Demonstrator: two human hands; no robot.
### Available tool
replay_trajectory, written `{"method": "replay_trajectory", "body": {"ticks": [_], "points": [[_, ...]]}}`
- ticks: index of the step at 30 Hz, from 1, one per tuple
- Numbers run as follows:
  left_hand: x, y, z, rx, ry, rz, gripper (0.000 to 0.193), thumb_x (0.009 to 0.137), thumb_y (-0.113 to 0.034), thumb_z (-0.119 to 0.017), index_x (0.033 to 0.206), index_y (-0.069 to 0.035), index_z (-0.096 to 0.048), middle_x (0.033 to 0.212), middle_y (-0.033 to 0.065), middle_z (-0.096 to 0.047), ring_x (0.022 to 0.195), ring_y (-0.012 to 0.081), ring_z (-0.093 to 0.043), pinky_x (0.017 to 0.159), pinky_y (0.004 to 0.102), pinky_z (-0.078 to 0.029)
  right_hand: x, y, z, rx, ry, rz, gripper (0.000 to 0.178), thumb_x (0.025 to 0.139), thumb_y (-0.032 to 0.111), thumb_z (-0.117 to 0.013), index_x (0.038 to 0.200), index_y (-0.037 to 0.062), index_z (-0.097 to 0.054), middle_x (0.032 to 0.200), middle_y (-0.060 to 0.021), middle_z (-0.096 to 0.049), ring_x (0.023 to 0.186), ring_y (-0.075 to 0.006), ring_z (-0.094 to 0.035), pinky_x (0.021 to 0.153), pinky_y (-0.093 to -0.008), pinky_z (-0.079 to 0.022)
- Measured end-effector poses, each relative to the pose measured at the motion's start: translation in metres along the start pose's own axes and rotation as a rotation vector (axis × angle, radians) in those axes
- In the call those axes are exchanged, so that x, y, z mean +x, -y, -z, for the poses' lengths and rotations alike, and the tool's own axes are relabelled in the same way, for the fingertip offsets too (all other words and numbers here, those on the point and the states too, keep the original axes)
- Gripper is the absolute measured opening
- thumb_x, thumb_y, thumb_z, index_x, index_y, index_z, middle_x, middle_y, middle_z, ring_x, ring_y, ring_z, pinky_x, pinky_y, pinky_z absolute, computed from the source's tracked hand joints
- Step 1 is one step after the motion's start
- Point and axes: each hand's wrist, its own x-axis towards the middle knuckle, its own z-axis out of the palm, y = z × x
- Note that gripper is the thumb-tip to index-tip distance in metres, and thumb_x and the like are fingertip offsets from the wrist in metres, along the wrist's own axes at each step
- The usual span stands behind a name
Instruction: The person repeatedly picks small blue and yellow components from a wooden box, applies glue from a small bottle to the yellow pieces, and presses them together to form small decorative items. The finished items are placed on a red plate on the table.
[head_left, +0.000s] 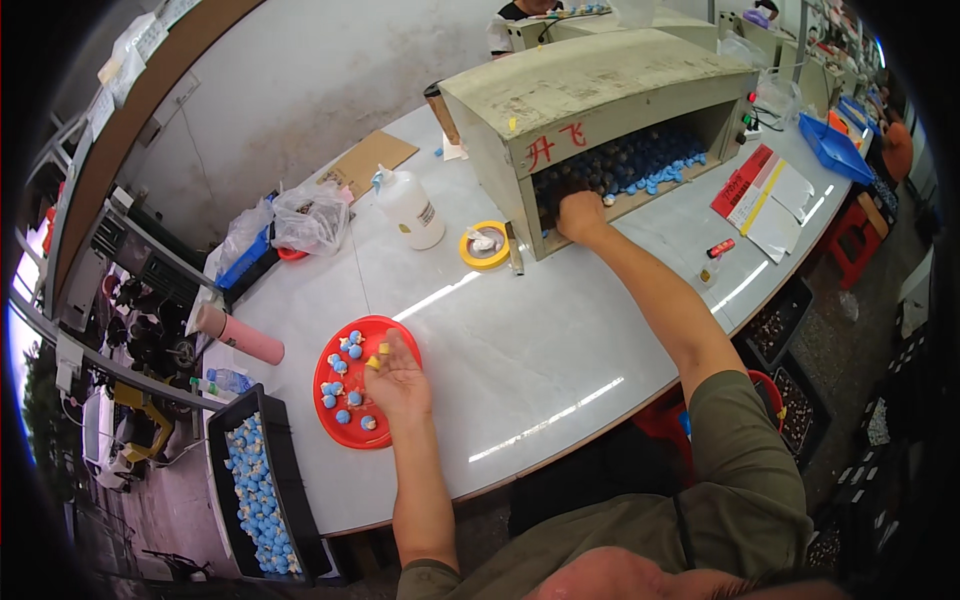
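Note:
My left hand (402, 380) is palm up over the right side of a round red plate (347, 432). Its fingers are spread, with yellow covers on some fingertips, and I see nothing held in it. Several small blue-and-white round pieces (355, 398) lie on the plate beside it. My right hand (582, 216) reaches into the front opening of a beige metal box (600, 95), at the left end of its lower edge. Its fingers are hidden. Inside the box are many small dark and light blue pieces (660, 176).
A black tray (318, 545) of blue-and-white pieces stands at the table's left edge. Nearby are a pink bottle (240, 335), white plastic bottle (410, 210), yellow tape roll (485, 262) and plastic bags (310, 217). Papers (765, 200) and a blue tray (835, 150) lie right.

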Motion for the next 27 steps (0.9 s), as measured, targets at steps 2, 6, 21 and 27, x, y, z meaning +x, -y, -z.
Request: {"method": "replay_trajectory", "body": {"ticks": [2, 6, 21, 27], "points": [[-0.013, 0.018, -0.005, 0.135, 0.002, 0.017, 0.029, 0.1, -0.018, -0.045, 0.115, 0.006, -0.049, 0.129, 0.0222, -0.056, 0.123, 0.0333, -0.058, 0.101, 0.0393, -0.056, 0.006, -0.004, -0.012, -0.029, -0.035, 0.055, 0.033, 0.072, 0.016, -0.073, 0.103, 0.0061, -0.07, 0.11, -0.0176, -0.066, 0.104, -0.0353, -0.063, 0.087, -0.0434, -0.054], [-0.025, 0.039, -0.003, 0.372, -0.013, 0.089, 0.03, 0.1, -0.018, -0.046, 0.118, 0.005, -0.051, 0.126, 0.0189, -0.059, 0.116, 0.029, -0.061, 0.093, 0.0352, -0.057, 0.004, -0.009, -0.012, 0.062, -0.14, 0.181, 0.036, 0.067, 0.01, -0.073, 0.102, 0.0046, -0.069, 0.111, -0.0187, -0.064, 0.098, -0.038, -0.063, 0.084, -0.0449, -0.053], [-0.07, 0.103, 0.0, 1.373, 0.831, -0.099, 0.051, 0.09, -0.005, -0.07, 0.136, 0.002, -0.049, 0.13, 0.0169, -0.057, 0.106, 0.0207, -0.065, 0.079, 0.0261, -0.056, -0.167, 0.072, 0.064, 1.963, 0.677, -0.644, 0.011, 0.096, 0.015, -0.06, 0.102, 0.0055, -0.061, 0.09, -0.0034, -0.067, 0.075, -0.0117, -0.063, 0.066, -0.0254, -0.05], [-0.058, 0.099, 0.006, 1.576, 0.998, -0.228, 0.04, 0.091, -0.006, -0.069, 0.128, 0.003, -0.056, 0.118, 0.0143, -0.065, 0.101, 0.0195, -0.068, 0.075, 0.0255, -0.056, -0.187, 0.091, 0.062, 1.724, 0.769, -0.577, 0.017, 0.096, 0.021, -0.064, 0.098, 0.0045, -0.062, 0.087, -0.0041, -0.065, 0.067, -0.0096, -0.06, 0.06, -0.0229, -0.049]]}}
